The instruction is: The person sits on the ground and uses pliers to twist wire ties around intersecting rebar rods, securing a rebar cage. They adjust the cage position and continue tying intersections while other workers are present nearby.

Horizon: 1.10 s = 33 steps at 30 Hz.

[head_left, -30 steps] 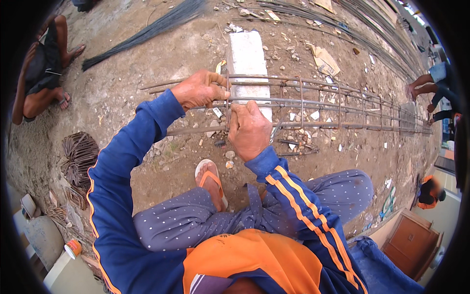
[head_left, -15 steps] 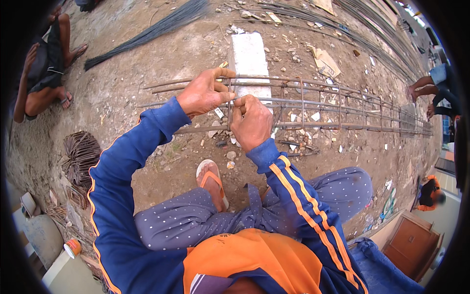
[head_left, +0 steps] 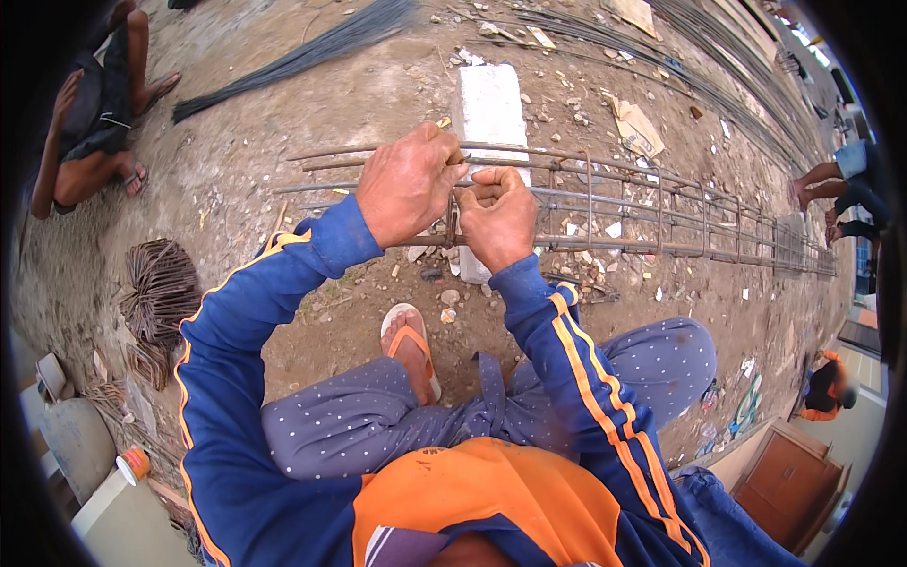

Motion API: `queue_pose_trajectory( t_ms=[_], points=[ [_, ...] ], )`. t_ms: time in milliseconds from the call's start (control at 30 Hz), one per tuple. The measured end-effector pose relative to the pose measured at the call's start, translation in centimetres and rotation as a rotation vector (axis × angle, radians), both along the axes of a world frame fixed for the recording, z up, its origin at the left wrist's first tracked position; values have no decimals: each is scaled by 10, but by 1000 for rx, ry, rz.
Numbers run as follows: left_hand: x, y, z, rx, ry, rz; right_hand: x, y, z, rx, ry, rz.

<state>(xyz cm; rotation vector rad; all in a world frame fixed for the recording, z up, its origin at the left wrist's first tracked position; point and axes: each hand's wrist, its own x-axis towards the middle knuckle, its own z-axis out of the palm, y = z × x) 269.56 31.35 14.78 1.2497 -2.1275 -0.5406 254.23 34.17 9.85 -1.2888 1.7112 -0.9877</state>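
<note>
A long cage of rusty steel rebar (head_left: 628, 247) runs from in front of me to the far right, with square stirrups (head_left: 590, 197) along it. Over its near left end, my left hand (head_left: 408, 184) is closed in a pinch, knuckles up. My right hand (head_left: 501, 222) meets it from the right, its fingers curled together beside the left fingertips. Whatever thin piece they pinch is too small to make out. A stirrup (head_left: 452, 225) stands on the bars between the two hands. Beneath this end lies a white block (head_left: 491, 104).
A bundle of thin dark wire (head_left: 302, 61) lies at the upper left, near a seated person (head_left: 94, 123). Bent stirrups are heaped (head_left: 161, 288) on the left. Long rods (head_left: 586, 42) stretch along the upper right. Other people's legs (head_left: 831, 180) show at far right.
My left hand has rolled over and its spread fingers have closed toward the right hand. My right hand's fingers have shifted slightly right and up. The view has moved a little.
</note>
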Motion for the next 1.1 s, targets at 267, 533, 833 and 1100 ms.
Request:
queue_pose_trajectory(
  t_ms=[267, 533, 833, 1100],
  points=[
    [26, 17, -4, 42, 184, -234, 2, 0, -3, -14, -180, 12],
    [58, 2, -20, 41, -15, -364, 0, -1, -2, -5, -243, 1],
    [21, -14, -59, 4, -449, 14, 2, 2, 5, -9, -166, -10],
    [30, -46, -30, 938, 309, -98, 10, 6, 3, -145, 186, 17]
  ],
)
